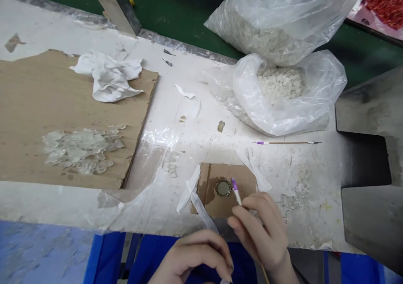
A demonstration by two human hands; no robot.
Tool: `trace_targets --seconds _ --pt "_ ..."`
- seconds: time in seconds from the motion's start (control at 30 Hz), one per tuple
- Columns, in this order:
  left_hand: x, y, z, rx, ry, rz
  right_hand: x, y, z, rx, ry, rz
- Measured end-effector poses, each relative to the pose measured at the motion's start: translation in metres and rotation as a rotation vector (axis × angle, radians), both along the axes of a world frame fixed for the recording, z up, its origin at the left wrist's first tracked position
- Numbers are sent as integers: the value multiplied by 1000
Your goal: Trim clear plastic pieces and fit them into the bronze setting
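Note:
My right hand [262, 229] pinches a thin stick tool [236, 193] with a white sleeve and purple tip. Its tip points at a small round metal piece with a toothed rim [223, 188], just right of it. That piece lies on a small cardboard square [247, 177] with a dark wet-looking patch, taped at both sides. Lower down, at the table's front edge, my left hand [198, 252] has its fingers curled and pressed together. A small pale bit shows at its fingertips, too cut off by the frame to name.
Clear thin flakes [83, 147] and a crumpled white cloth [110, 76] lie on a large cardboard sheet [25, 103]. A plastic bag of whitish pieces [281, 84] stands behind, another bag [267, 40] beyond it. A similar double-ended stick [286, 143] rests nearby. Metal-looking housing [371, 216] borders the right.

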State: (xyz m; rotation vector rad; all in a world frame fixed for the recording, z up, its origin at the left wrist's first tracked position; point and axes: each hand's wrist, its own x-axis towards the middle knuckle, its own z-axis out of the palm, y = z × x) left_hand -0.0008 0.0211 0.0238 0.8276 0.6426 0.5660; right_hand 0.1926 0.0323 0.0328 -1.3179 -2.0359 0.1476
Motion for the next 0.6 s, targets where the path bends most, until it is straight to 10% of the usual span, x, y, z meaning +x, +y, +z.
trace_targets --seconds 0.23,0.6 --pt "-11 1 -3 11 149 278 8 -14 0 -173 209 66" --pt "-11 2 -10 16 176 320 12 -17 -3 -210 237 44"
